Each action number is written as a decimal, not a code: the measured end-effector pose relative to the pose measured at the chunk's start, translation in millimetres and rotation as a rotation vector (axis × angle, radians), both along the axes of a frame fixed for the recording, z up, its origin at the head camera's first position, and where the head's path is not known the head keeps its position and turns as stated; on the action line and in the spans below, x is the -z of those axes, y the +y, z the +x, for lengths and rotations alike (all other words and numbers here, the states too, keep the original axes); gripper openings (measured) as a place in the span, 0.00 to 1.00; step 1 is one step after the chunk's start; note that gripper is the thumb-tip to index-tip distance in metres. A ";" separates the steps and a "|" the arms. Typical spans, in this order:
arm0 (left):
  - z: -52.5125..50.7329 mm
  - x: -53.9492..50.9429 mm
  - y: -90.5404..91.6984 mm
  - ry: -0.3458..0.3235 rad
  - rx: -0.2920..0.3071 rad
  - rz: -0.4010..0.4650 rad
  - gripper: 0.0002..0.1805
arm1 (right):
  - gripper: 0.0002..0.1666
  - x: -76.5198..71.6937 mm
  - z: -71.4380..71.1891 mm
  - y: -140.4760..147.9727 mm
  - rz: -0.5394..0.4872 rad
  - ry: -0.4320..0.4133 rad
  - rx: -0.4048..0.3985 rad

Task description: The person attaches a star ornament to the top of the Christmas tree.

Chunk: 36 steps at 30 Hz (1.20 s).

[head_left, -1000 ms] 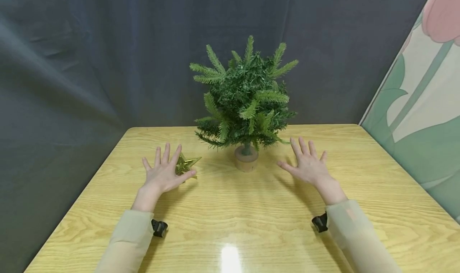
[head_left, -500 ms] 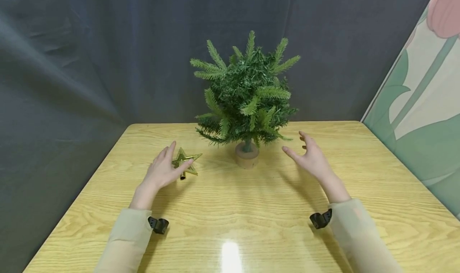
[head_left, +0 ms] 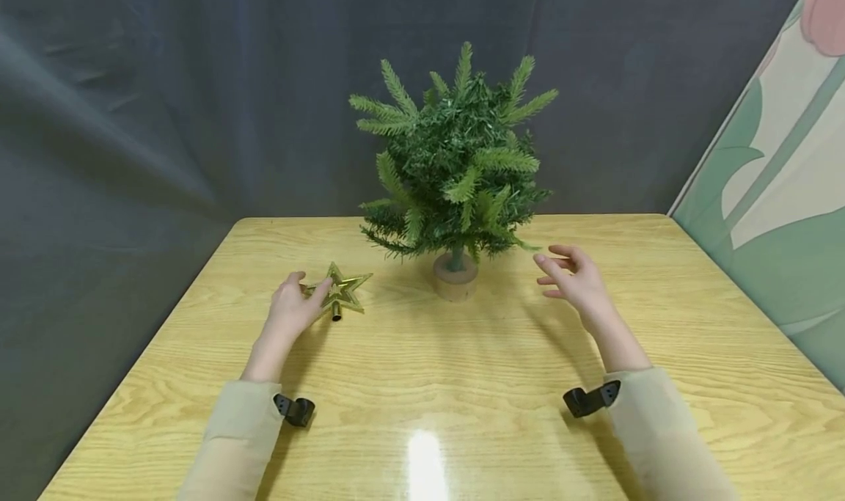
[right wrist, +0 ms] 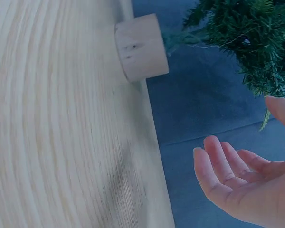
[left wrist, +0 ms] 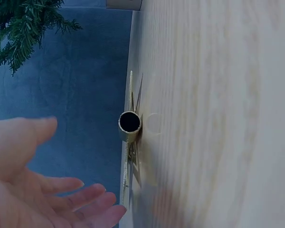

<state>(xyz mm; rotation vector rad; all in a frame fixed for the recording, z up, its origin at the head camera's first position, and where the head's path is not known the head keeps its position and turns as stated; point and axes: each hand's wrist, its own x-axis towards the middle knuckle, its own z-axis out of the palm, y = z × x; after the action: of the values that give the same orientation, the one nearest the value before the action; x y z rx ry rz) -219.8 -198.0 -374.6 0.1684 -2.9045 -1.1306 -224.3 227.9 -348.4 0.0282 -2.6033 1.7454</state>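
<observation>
on the near side of the desk (head_left: 370, 384), two pale sleeves (head_left: 244, 422), with a small black camera (head_left: 301, 411) at each wrist. a little farther in, the left hand (head_left: 287, 309), thumb and fingers apart, nothing in its grip. right beside it, the gold star (head_left: 339, 293), lying nearly flat on the desk to the left of the tree, its short tube (head_left: 337, 312) facing back toward the near edge. in the left wrist view, thumb well clear of the star, fingertips close to its edge; cannot tell about contact there.

for a sound pick-up, probably best to keep low over the desk, bring thumb and fingers in from opposite sides, and pinch gently near the middle rather than by a thin point, leaving the tube free.

opposite, the right hand (head_left: 579, 279), also holding nothing, fingers loosely bent and apart, near a low branch tip (head_left: 528, 246); cannot tell whether touching. wise, perhaps, to avoid snagging the branches.

farther back, the tree (head_left: 455, 149), upright in a round wooden base (head_left: 455, 288). behind everything, a dark curtain (head_left: 284, 83).
</observation>
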 end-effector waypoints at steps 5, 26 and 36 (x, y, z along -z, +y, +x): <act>2.1 0.4 -2.1 -0.043 -0.048 0.001 0.38 | 0.45 -0.1 -0.2 -1.8 -0.084 -0.043 -0.020; -10.4 6.5 9.6 -0.173 -0.085 -0.060 0.28 | 0.23 -6.4 11.3 2.9 -0.379 -0.070 -0.104; -13.4 4.5 9.6 -0.220 -0.099 -0.103 0.29 | 0.16 -26.6 18.1 -0.5 -0.488 0.026 -0.124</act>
<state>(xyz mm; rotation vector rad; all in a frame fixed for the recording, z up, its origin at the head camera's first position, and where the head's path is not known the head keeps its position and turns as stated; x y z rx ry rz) -233.1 -188.4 -379.1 0.4565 -3.0934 -1.0035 -206.2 227.4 -321.8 0.2093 -2.1268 2.3502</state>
